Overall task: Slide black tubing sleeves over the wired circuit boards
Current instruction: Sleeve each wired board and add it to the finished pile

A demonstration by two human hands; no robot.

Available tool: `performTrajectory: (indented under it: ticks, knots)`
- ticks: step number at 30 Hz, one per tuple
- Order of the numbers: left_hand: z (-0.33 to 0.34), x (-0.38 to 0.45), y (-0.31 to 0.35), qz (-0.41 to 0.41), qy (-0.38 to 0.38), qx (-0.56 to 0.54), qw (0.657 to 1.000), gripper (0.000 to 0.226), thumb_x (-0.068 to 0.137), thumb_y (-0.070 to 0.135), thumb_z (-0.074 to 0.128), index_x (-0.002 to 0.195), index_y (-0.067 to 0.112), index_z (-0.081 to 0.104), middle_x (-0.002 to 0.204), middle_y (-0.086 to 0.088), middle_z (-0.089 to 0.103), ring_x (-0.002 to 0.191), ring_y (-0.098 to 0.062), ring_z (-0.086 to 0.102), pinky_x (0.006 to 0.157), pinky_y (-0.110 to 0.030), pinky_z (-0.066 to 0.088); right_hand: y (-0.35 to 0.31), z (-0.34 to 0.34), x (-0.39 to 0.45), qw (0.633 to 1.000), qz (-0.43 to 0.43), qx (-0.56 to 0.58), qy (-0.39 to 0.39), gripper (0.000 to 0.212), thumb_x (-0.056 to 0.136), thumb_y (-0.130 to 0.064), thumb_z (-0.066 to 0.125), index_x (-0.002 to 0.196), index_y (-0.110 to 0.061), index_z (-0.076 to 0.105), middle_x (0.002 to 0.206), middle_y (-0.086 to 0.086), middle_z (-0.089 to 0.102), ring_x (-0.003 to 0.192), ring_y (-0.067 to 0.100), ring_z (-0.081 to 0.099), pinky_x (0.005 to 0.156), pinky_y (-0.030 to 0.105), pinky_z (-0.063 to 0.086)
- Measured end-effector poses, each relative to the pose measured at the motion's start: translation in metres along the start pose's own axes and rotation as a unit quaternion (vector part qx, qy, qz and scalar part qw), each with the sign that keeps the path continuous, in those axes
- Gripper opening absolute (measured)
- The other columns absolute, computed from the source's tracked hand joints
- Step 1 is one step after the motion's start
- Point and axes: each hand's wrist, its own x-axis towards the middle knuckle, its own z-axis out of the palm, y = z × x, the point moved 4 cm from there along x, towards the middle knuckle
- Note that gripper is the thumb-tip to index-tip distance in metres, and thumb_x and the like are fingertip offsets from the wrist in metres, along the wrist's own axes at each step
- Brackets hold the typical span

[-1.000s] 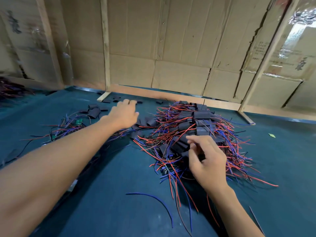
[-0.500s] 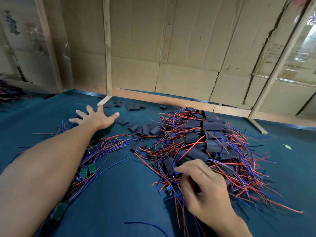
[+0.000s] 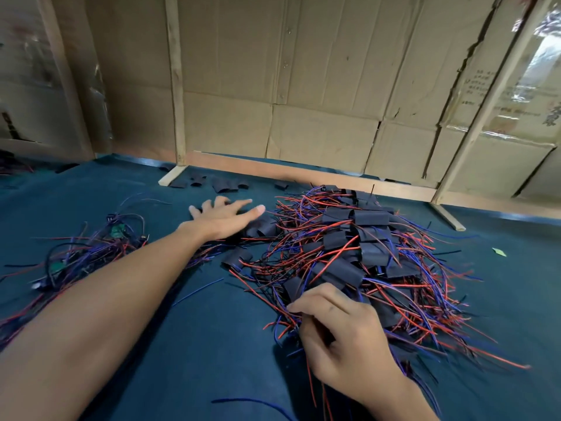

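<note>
Backing green table (image 3: pixel 212 344), cardboard wall (image 3: pixel 303 71)

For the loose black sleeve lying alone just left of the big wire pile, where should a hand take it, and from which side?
Probably best to pinch the loose black sleeve across its flat faces near the open left end, coming from above and left. It lies flattened on the green table cover, and that side is bare, while red wires cross its right end. The left hand is nearest.
</note>
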Motion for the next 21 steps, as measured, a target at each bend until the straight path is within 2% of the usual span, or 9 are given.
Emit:
performTrajectory:
  ticks: [3, 6, 10, 14, 16, 17, 18, 19, 21]
  knots:
    - [0.014, -0.017, 0.026, 0.068, -0.004, 0.038, 0.997, 0.086, 0.059, 0.106, 0.012, 0.134, 0.068, 0.034, 0.150, 0.002, 0.035, 0.141, -0.036, 0.025, 0.109, -0.065, 0.007, -0.001, 0.001, -0.003, 1.000, 0.007, 0.006, -0.008, 0.027, 0.078, -0.005, 0.057, 0.097, -0.015, 0.074, 0.096, -0.005, 0.068, 0.072, 0.014, 0.065, 0.057, 0.028, 0.052]
    - [0.017, -0.036, 0.031, 0.120, 0.025, 0.063, 0.990, 0.073, 0.070, 0.094, 0.031, 0.126, 0.054, 0.054, 0.137, 0.001, 0.047, 0.128, -0.034, 0.040, 0.106, -0.056, 0.028, 0.000, 0.001, -0.004, 1.000, 0.017, 0.011, -0.014, 0.027, 0.079, -0.006, 0.056, 0.096, -0.015, 0.074, 0.095, -0.005, 0.068, 0.069, 0.014, 0.063, 0.056, 0.030, 0.051]
    - [-0.002, -0.055, 0.020, 0.152, 0.021, 0.033, 0.988, 0.036, 0.083, 0.070, 0.056, 0.100, 0.040, 0.063, 0.109, -0.002, 0.057, 0.107, -0.030, 0.054, 0.093, -0.044, 0.048, 0.000, 0.001, -0.006, 0.999, 0.026, 0.009, -0.025, 0.027, 0.079, -0.008, 0.055, 0.097, -0.016, 0.074, 0.095, -0.005, 0.068, 0.064, 0.020, 0.062, 0.053, 0.035, 0.050]
    - [-0.038, -0.073, 0.007, 0.169, 0.021, 0.009, 0.985, 0.023, 0.087, 0.052, 0.066, 0.102, 0.034, 0.068, 0.095, 0.008, 0.071, 0.094, -0.016, 0.067, 0.081, -0.031, 0.052, 0.000, 0.000, -0.006, 0.999, 0.025, 0.015, -0.024, 0.028, 0.079, -0.010, 0.053, 0.097, -0.014, 0.075, 0.096, -0.004, 0.068, 0.073, 0.020, 0.066, 0.058, 0.036, 0.053]
    - [-0.051, -0.077, 0.001, 0.144, 0.038, 0.014, 0.989, 0.022, 0.092, 0.053, 0.060, 0.091, 0.032, 0.066, 0.080, 0.011, 0.069, 0.071, -0.004, 0.067, 0.064, -0.025, 0.047, 0.000, 0.000, -0.006, 0.999, 0.028, 0.016, -0.020, 0.029, 0.079, -0.010, 0.053, 0.097, -0.014, 0.075, 0.096, -0.004, 0.069, 0.072, 0.022, 0.067, 0.059, 0.037, 0.054]
    - [-0.055, -0.079, -0.001, 0.133, 0.043, 0.022, 0.990, 0.028, 0.094, 0.055, 0.055, 0.086, 0.030, 0.063, 0.073, 0.009, 0.066, 0.059, -0.002, 0.064, 0.060, -0.026, 0.045, -0.001, 0.001, -0.006, 0.999, 0.027, 0.014, -0.019, 0.029, 0.079, -0.010, 0.053, 0.097, -0.015, 0.075, 0.096, -0.005, 0.069, 0.072, 0.022, 0.067, 0.059, 0.037, 0.054]
    - [-0.058, -0.081, -0.001, 0.124, 0.040, 0.025, 0.991, 0.035, 0.096, 0.058, 0.050, 0.085, 0.026, 0.062, 0.072, 0.006, 0.065, 0.058, -0.005, 0.063, 0.062, -0.028, 0.046, -0.002, 0.001, -0.007, 0.999, 0.026, 0.011, -0.019, 0.028, 0.078, -0.007, 0.055, 0.097, -0.015, 0.075, 0.096, -0.005, 0.069, 0.072, 0.021, 0.067, 0.059, 0.037, 0.054]
    - [-0.060, -0.084, 0.000, 0.119, 0.032, 0.017, 0.992, 0.039, 0.097, 0.058, 0.047, 0.092, 0.024, 0.065, 0.081, 0.001, 0.067, 0.068, -0.012, 0.066, 0.071, -0.032, 0.051, -0.002, 0.001, -0.007, 0.999, 0.026, 0.008, -0.017, 0.028, 0.077, -0.005, 0.057, 0.097, -0.015, 0.075, 0.096, -0.005, 0.069, 0.073, 0.020, 0.067, 0.059, 0.036, 0.054]
    - [-0.065, -0.095, 0.006, 0.126, 0.036, -0.004, 0.991, 0.038, 0.100, 0.052, 0.045, 0.114, 0.025, 0.068, 0.115, -0.003, 0.065, 0.104, -0.024, 0.062, 0.096, -0.044, 0.050, -0.001, 0.001, -0.008, 0.999, 0.029, 0.008, -0.011, 0.029, 0.076, -0.001, 0.060, 0.096, -0.015, 0.075, 0.096, -0.006, 0.069, 0.073, 0.019, 0.067, 0.058, 0.036, 0.054]
